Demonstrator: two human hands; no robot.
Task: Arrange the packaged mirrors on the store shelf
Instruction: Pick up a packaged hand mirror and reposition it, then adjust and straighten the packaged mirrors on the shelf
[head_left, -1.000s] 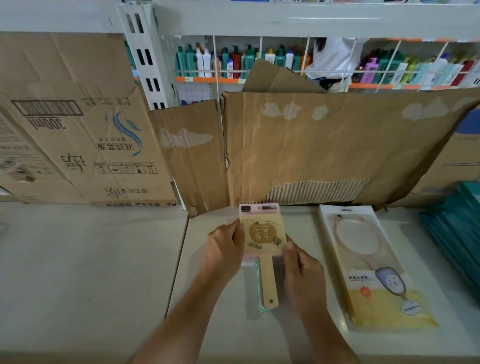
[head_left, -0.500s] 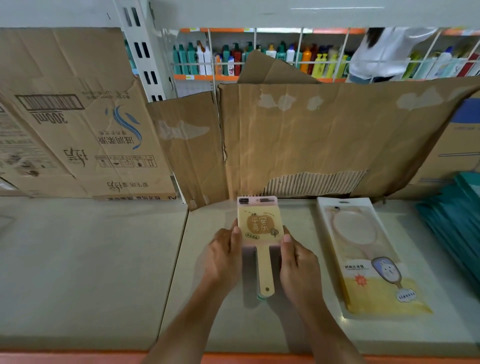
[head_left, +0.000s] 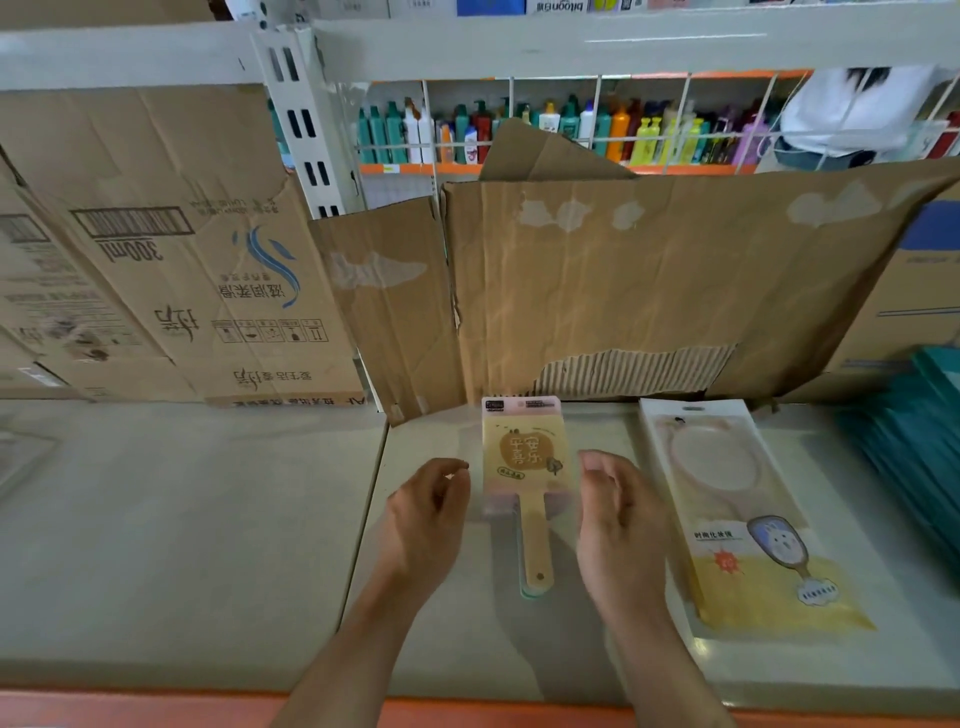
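Observation:
A small stack of packaged hand mirrors (head_left: 525, 467), with a yellow card face and a wooden-coloured handle pointing toward me, lies flat on the pale shelf (head_left: 208, 519) near the cardboard at the back. My left hand (head_left: 428, 506) hovers just left of the stack, fingers loosely curled, holding nothing. My right hand (head_left: 615, 512) hovers just right of it, also relaxed and apart from the pack. A larger packaged mirror (head_left: 748, 514) in a white and yellow sleeve lies flat further right.
Flattened cardboard sheets (head_left: 623, 280) lean along the back of the shelf. A stack of teal packages (head_left: 919, 447) lies at the right edge. An orange shelf lip (head_left: 467, 712) runs along the front. Behind, bottles fill another aisle where a person in white (head_left: 857, 114) stands.
Both hands have let go of the mirror stack and drawn slightly outward and back. The stack stays lying on the shelf.

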